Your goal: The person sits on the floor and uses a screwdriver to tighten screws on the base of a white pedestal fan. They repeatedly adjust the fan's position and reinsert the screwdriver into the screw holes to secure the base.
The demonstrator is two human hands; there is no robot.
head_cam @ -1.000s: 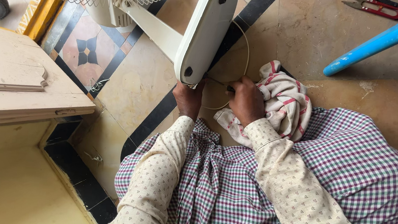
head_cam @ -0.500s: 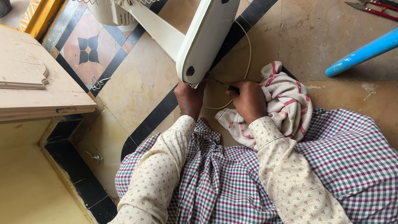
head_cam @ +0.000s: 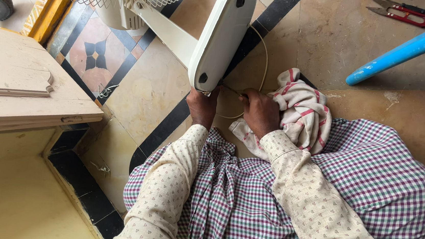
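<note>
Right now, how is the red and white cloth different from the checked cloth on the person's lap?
The striped cloth is small, bunched into a lump, white with red stripes. The checked cloth is much bigger, spread over the lap, with purple and green checks. The striped cloth sits beside the right hand, which holds a thin tool to the fan base; the checked cloth lies under both arms. Both are soft, wrinkled fabric.

view: head camera | looking steeply down over the lap | close to both hands | floor [head_cam: 149, 86] filling the frame's background
</note>
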